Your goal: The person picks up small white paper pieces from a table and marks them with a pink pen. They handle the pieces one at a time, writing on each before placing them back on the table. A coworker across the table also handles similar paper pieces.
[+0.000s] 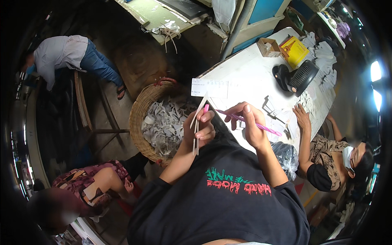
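My right hand (252, 124) is closed around a slim pink-and-purple pen (268, 129), its tip pointing left toward my other hand. My left hand (201, 130) grips several thin, pale flat strips (197, 141), which stick out above and below the fingers. A small pink pen cap (206, 107) pokes up between the fingers of that same hand. The two hands are apart, in front of my chest. Just beyond them, a white card with handwriting (209, 88) lies at the corner of the white table (249, 69).
A wicker basket (136, 118) full of grey-white scraps stands at the left. On the table are a black fan (304, 76), a yellow box (294, 52) and an open cardboard box (268, 47). A masked person (326, 159) reaches onto it from the right; other people are at the left.
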Tool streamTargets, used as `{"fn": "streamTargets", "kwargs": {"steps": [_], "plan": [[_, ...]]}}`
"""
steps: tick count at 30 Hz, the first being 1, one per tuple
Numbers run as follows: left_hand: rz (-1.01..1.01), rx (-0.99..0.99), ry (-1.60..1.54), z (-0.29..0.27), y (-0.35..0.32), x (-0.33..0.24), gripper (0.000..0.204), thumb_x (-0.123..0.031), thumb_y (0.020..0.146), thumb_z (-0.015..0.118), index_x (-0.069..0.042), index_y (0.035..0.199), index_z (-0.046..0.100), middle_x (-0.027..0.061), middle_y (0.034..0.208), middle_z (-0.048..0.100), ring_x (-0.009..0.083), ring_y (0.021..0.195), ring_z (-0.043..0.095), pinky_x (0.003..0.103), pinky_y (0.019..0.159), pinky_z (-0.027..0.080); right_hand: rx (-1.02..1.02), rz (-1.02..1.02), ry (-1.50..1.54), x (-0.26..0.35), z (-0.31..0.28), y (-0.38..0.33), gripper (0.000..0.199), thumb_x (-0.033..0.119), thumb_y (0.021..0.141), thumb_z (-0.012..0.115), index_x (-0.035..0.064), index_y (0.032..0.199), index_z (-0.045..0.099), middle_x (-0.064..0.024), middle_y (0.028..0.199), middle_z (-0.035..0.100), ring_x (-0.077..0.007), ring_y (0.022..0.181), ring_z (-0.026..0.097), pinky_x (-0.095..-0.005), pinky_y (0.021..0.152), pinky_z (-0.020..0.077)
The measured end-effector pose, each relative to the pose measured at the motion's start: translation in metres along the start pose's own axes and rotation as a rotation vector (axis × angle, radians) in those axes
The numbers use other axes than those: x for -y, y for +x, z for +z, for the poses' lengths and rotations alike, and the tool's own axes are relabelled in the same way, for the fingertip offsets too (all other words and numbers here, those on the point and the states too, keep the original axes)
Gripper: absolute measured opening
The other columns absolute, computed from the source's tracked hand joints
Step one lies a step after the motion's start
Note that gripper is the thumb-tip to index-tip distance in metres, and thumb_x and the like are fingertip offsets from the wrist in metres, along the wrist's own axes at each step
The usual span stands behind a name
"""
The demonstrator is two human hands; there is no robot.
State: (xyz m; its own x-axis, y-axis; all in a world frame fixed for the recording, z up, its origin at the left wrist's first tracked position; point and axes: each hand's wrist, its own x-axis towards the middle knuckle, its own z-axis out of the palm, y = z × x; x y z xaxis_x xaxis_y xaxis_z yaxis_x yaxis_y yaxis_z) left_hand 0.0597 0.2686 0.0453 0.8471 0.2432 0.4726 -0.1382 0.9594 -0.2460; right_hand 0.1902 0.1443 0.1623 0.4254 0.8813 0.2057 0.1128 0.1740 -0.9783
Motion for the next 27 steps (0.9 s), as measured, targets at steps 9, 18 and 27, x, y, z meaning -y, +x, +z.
{"fn": "streamTargets", "kwargs": {"steps": [9, 18, 27], "plan": [[-0.047, 0.171, 0.111, 0.035, -0.021, 0.061, 0.034, -0.026, 0.110, 0.037, -0.002, 0.100, 0.059, 0.0081, 0.099, 0.059, 0.0158, 0.055, 0.066, 0.027, 0.048, 0.051, 0.110, -0.050, -0.107, 0.047, 0.003, -0.051, 0.050, 0.029, 0.113, 0.032, -0.0059, 0.104, 0.067, -0.0151, 0.087, 0.070, -0.0163, 0.068, 0.063, -0.0282, 0.064, 0.0513], [0.161, -0.183, 0.364, 0.063, -0.079, 0.130, 0.038, -0.033, 0.109, 0.034, -0.016, 0.121, 0.066, -0.0039, 0.156, 0.049, 0.0163, 0.054, 0.064, 0.030, 0.046, 0.046, 0.113, -0.242, -0.234, 0.074, -0.005, -0.140, 0.046, 0.029, 0.112, 0.033, -0.0029, 0.104, 0.065, -0.0136, 0.087, 0.068, -0.0149, 0.062, 0.061, -0.0283, 0.060, 0.0494], [0.339, -0.423, 0.447, 0.082, -0.124, 0.203, 0.039, -0.039, 0.109, 0.040, -0.022, 0.136, 0.061, -0.0044, 0.166, 0.035, 0.0187, 0.060, 0.066, 0.032, 0.051, 0.048, 0.211, -0.455, -0.383, 0.077, 0.010, -0.186, 0.027, 0.014, 0.105, 0.045, -0.0029, 0.105, 0.067, -0.0160, 0.089, 0.067, -0.0263, 0.077, 0.066, -0.0330, 0.070, 0.0532]]}}
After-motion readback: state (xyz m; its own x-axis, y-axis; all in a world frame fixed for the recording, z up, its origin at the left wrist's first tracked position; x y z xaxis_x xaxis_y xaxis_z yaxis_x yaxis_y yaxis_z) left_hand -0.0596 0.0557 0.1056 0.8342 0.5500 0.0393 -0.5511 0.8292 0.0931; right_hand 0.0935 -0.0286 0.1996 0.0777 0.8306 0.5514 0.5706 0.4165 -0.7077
